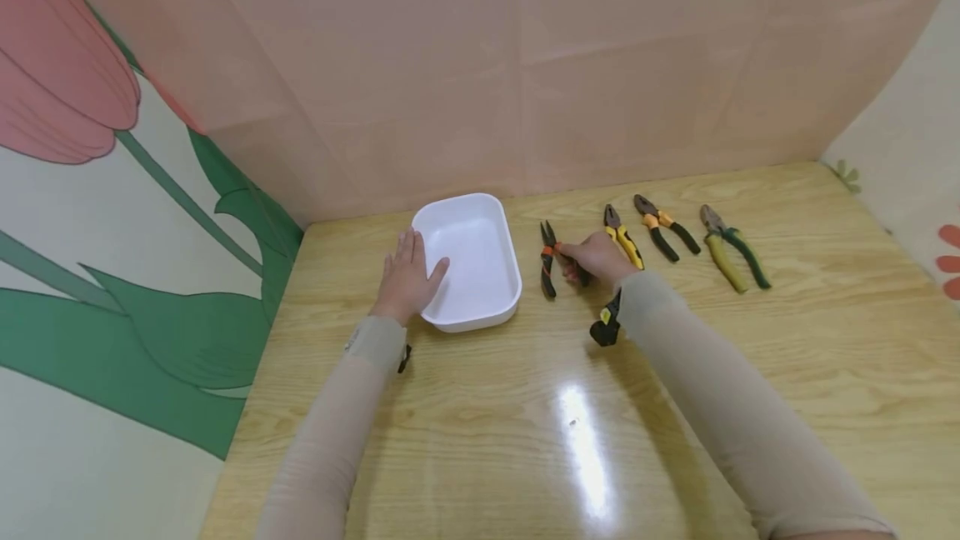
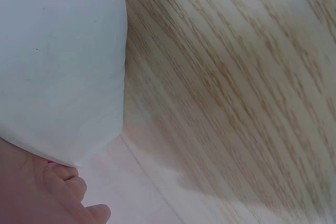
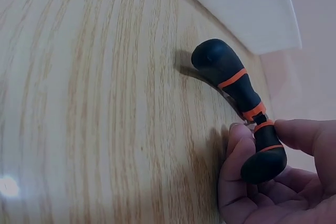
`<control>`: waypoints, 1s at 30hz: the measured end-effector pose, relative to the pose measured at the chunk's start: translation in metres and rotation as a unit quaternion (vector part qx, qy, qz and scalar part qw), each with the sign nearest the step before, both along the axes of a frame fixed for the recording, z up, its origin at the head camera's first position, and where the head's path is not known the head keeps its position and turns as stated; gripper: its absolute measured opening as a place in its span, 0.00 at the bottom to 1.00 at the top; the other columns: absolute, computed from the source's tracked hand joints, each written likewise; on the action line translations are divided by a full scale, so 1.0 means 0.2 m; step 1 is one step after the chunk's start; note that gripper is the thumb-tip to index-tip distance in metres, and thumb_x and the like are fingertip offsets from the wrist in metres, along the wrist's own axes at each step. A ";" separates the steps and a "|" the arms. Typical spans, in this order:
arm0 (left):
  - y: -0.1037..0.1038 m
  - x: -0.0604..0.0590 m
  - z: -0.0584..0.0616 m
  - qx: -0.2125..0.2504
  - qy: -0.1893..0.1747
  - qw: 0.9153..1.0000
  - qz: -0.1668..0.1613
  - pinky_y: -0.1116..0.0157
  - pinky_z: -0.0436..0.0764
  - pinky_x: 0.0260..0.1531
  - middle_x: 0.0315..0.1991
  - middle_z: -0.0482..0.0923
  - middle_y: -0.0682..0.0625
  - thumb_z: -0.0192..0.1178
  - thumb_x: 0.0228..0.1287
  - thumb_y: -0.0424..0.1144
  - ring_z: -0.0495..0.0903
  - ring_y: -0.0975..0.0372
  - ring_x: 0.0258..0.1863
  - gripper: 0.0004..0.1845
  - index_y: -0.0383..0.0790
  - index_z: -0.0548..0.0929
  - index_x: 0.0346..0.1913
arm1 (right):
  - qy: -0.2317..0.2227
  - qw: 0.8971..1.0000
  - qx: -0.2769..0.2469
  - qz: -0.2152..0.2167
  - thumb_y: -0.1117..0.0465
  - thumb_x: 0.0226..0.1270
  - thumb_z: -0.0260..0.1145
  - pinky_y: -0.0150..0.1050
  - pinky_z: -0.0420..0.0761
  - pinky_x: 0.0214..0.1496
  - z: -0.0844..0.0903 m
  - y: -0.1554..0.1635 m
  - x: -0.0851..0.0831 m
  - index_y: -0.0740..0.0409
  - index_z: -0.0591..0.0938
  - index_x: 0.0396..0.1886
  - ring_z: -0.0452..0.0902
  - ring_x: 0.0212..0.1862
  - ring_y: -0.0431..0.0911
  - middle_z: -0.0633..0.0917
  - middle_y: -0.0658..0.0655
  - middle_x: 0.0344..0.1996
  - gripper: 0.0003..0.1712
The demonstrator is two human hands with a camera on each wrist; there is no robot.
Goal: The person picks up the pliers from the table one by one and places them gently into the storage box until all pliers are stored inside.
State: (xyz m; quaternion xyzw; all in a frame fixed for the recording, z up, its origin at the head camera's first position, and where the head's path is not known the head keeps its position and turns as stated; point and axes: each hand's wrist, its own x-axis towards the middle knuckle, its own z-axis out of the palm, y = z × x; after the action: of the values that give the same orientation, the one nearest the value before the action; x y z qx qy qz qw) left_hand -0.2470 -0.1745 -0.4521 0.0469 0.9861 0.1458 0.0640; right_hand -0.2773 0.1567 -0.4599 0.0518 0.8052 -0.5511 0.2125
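Your right hand [image 1: 596,258] grasps the orange-banded pliers [image 1: 548,260], just right of the white tray [image 1: 491,319]. Firm up on both handles. Your left hand [image 1: 408,275] rests flat, fingers relaxed, on the tray's left rim; keep it steady.

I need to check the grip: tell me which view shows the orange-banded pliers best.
The right wrist view: the pliers fill the frame, with the right hand curled round one handle. The head view shows all of them, but small and partly behind the hand. The left wrist view shows none of them.
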 end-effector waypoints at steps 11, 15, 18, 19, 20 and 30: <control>0.01 0.00 0.01 0.008 0.000 1.000 0.001 0.46 0.41 0.78 0.82 0.29 0.40 0.34 0.78 0.65 0.30 0.51 0.81 0.46 0.32 0.36 0.80 | 0.003 1.000 0.014 -0.005 0.55 0.80 0.57 0.31 0.80 0.27 0.01 0.00 0.00 0.75 0.84 0.39 0.80 0.23 0.40 0.85 0.55 0.21 0.24; 0.00 0.00 0.01 0.010 0.003 1.000 -0.001 0.46 0.41 0.78 0.82 0.30 0.40 0.33 0.78 0.65 0.31 0.51 0.81 0.46 0.32 0.37 0.80 | -0.001 1.000 0.005 -0.012 0.56 0.80 0.57 0.31 0.79 0.26 0.01 0.00 0.00 0.75 0.84 0.39 0.79 0.23 0.40 0.85 0.54 0.21 0.23; 0.00 0.00 0.01 0.012 0.007 1.000 -0.002 0.45 0.41 0.78 0.82 0.31 0.39 0.34 0.79 0.64 0.32 0.50 0.81 0.46 0.31 0.38 0.80 | -0.003 1.000 -0.007 -0.019 0.57 0.80 0.58 0.30 0.79 0.25 0.00 -0.01 0.00 0.75 0.84 0.40 0.79 0.22 0.39 0.85 0.54 0.21 0.22; 0.00 0.00 0.01 0.012 0.007 1.000 -0.002 0.45 0.41 0.78 0.82 0.31 0.39 0.34 0.79 0.64 0.32 0.50 0.81 0.46 0.31 0.38 0.80 | -0.004 1.000 -0.012 -0.020 0.57 0.80 0.57 0.30 0.79 0.25 0.00 -0.01 0.00 0.75 0.83 0.41 0.79 0.22 0.39 0.85 0.54 0.21 0.21; 0.00 0.00 0.01 0.012 0.008 1.000 -0.002 0.45 0.42 0.78 0.82 0.32 0.38 0.34 0.79 0.64 0.32 0.50 0.81 0.46 0.31 0.38 0.80 | -0.005 1.000 -0.017 -0.023 0.57 0.80 0.58 0.30 0.79 0.25 -0.01 -0.01 0.00 0.75 0.83 0.42 0.79 0.21 0.39 0.85 0.54 0.21 0.21; 0.00 0.00 0.01 0.009 0.006 1.000 -0.004 0.45 0.42 0.78 0.82 0.32 0.38 0.34 0.79 0.64 0.33 0.49 0.81 0.46 0.31 0.38 0.80 | -0.004 0.999 -0.033 -0.033 0.57 0.80 0.57 0.31 0.79 0.25 -0.04 0.00 0.01 0.76 0.82 0.43 0.79 0.21 0.39 0.85 0.54 0.20 0.21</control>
State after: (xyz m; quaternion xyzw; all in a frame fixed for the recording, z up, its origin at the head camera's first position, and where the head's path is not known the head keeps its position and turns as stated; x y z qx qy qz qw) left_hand -0.2464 -0.1743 -0.4510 0.0519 0.9851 0.1537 0.0579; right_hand -0.2757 0.1560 -0.4681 0.0740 0.7834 -0.5841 0.1991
